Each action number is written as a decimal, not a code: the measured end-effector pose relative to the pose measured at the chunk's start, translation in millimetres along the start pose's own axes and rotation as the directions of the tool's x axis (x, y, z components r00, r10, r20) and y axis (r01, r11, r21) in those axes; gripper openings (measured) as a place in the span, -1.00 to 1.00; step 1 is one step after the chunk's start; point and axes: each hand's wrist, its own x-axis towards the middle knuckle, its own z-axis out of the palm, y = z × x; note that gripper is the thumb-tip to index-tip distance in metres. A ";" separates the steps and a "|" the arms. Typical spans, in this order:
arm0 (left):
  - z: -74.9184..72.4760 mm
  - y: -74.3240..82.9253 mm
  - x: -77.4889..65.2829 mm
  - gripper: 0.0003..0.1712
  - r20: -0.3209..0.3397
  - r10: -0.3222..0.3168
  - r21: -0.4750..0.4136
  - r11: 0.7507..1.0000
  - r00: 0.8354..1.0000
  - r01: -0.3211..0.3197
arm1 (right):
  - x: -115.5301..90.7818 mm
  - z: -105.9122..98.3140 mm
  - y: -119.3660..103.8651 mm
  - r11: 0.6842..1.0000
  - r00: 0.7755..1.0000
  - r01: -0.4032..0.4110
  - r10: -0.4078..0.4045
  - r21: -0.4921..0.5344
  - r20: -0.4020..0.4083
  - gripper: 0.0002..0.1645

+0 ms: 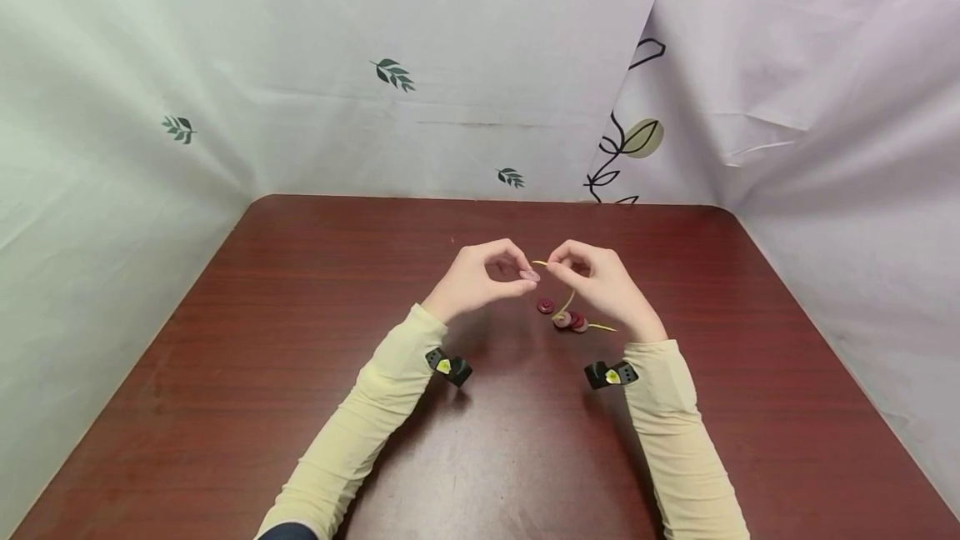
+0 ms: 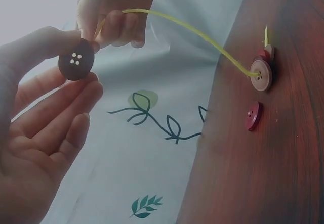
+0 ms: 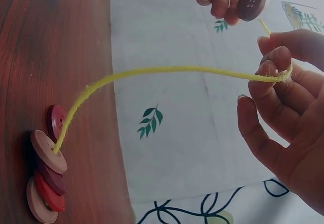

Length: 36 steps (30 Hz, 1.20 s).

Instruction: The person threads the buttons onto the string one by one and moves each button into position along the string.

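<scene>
Above the table [image 1: 300,315], the left hand [image 1: 467,282] pinches a round, four-holed button [image 2: 76,70].

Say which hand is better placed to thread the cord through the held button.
Right, I'd judge: the right hand pinches the yellow cord near its free end, which points toward the held button. The left hand grips that button's edge, holes uncovered.

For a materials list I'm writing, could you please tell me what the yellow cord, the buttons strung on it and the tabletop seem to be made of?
Yellow cord: soft fibre, perhaps cotton or synthetic; matte, with stray fuzz.
Strung buttons: probably plastic; smooth, even rims with a faint sheen.
Tabletop: wood or wood-look laminate; reddish-brown grain, glossy highlights.
</scene>
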 end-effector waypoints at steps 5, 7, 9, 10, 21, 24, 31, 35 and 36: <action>0.4 -1.4 -0.3 -0.85 -0.026 -0.002 0.019 1.000 1.000 0.003 | 0.9 1.1 2.1 1.000 1.000 -0.014 0.014 0.007 0.003 -0.86; 0.7 -1.6 -0.2 -0.84 -0.035 0.001 0.032 1.000 0.999 0.000 | 1.2 1.3 2.3 1.000 1.000 -0.016 0.016 0.010 0.003 -0.85; 0.7 -1.6 0.3 -0.83 -0.044 0.006 0.022 1.000 0.999 -0.005 | 1.3 1.0 2.0 1.000 1.000 -0.015 0.015 0.003 0.000 -0.86; 0.7 -1.4 0.3 -0.82 -0.051 0.007 0.017 1.000 0.999 -0.006 | 1.3 0.8 1.9 1.000 1.000 -0.013 0.013 0.000 -0.002 -0.86; -1.8 -2.6 3.2 -0.52 -0.062 0.065 0.048 0.997 0.996 -0.063 | -0.2 -0.9 -1.0 1.000 1.000 0.008 -0.009 -0.018 -0.010 -0.83; -1.9 -2.8 3.6 -0.61 -0.067 0.086 0.046 0.995 0.994 -0.083 | -0.2 -1.1 -0.9 1.000 1.000 0.011 -0.011 -0.021 -0.013 -0.85; -1.8 -4.0 3.4 -0.65 -0.054 0.090 0.059 0.995 0.994 -0.086 | 0.0 -0.8 -0.2 1.000 1.000 0.010 -0.010 -0.001 0.000 -0.86; -0.7 -4.1 2.8 -0.65 -0.043 0.041 0.047 0.998 0.998 -0.039 | 0.2 -0.5 -0.2 1.000 1.000 -0.003 0.003 0.014 0.011 -0.87; -0.5 -4.2 2.8 -0.65 -0.044 0.030 0.044 0.999 0.999 -0.028 | 0.0 -0.5 -0.1 1.000 1.000 -0.005 0.005 0.017 0.013 -0.87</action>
